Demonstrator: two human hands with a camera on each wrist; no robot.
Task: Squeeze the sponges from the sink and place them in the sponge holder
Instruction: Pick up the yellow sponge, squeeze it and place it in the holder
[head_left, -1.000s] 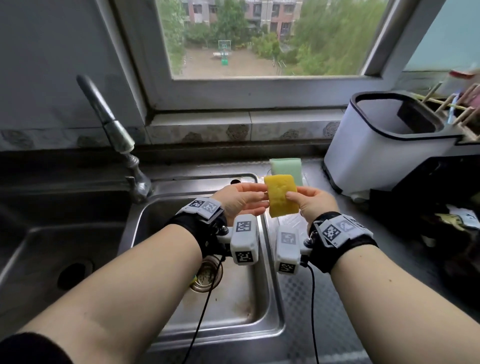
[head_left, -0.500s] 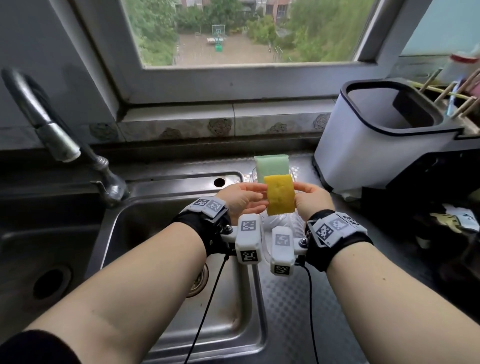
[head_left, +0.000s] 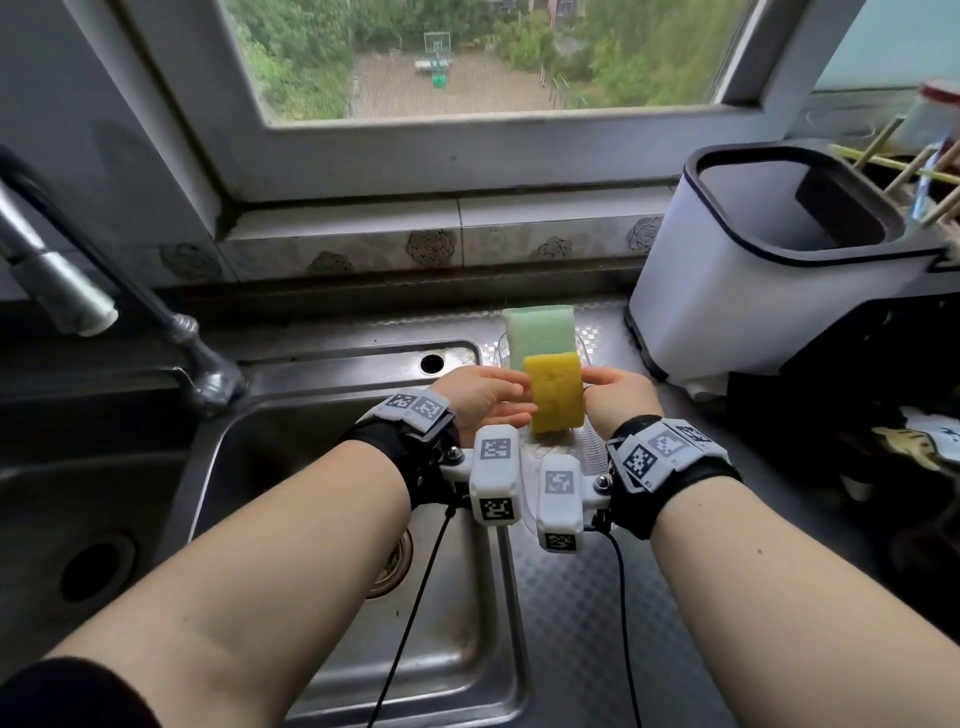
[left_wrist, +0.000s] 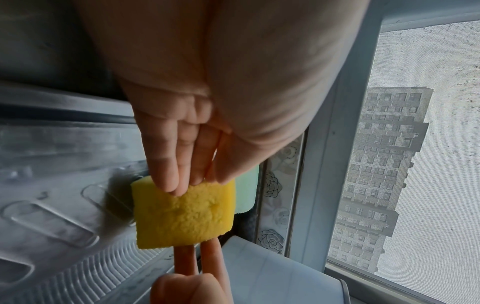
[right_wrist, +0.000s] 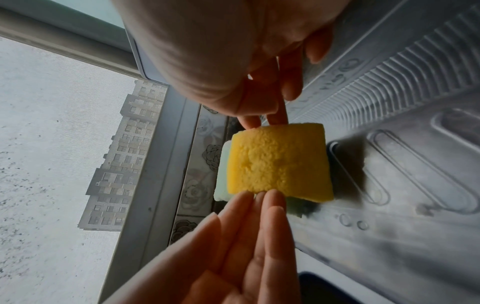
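Note:
A yellow sponge (head_left: 554, 397) (left_wrist: 182, 214) (right_wrist: 278, 164) hangs upright between both hands, just above the clear ribbed sponge holder (head_left: 589, 449) (right_wrist: 405, 86) on the counter right of the sink. My right hand (head_left: 605, 387) pinches its right edge with thumb and fingertips (right_wrist: 275, 115). My left hand (head_left: 506, 397) has straight fingers (left_wrist: 168, 174) touching its left edge. A pale green sponge (head_left: 540, 335) (left_wrist: 246, 191) stands on edge right behind the yellow one, at the holder's far end.
The steel sink (head_left: 291, 426) lies left and below, with its drain and a faucet (head_left: 67, 291) at far left. A white bin (head_left: 727, 291) stands close on the right, chopsticks and clutter behind it. The window sill (head_left: 441, 228) runs along the back.
Both hands carried the yellow sponge a little forward and down toward the holder, and it now stands straighter in front of the green sponge. The head view swung closer.

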